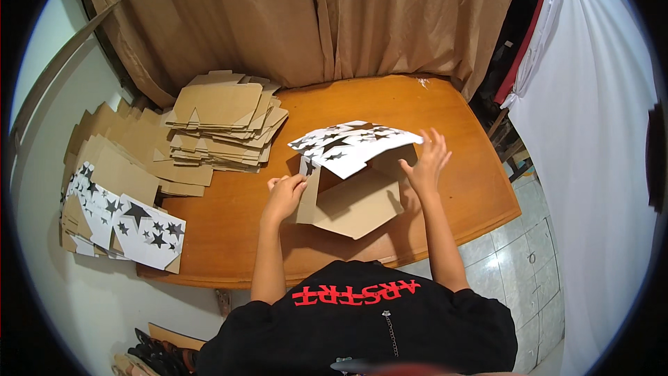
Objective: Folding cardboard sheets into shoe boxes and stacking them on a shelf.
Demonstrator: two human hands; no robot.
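Observation:
In front of me on the table stands a partly folded cardboard box [358,207], plain brown inside. Its raised lid panel [348,141] is white with black stars and tilts over the far side. My left hand [284,197] has its fingers closed on the box's left side edge, by a small star-printed flap [308,166]. Beside the lid's right corner is my right hand [429,163], its fingers spread and thumb apart, gripping nothing. Whether its fingertips touch the lid corner I cannot tell.
A pile of flat brown cardboard pieces [216,108] lies at the table's far left. Nearer on the left, star-printed cardboard sheets [149,232] overhang the wooden table [467,167]. A brown curtain [278,21] hangs behind, and a white cloth [588,132] hangs at the right.

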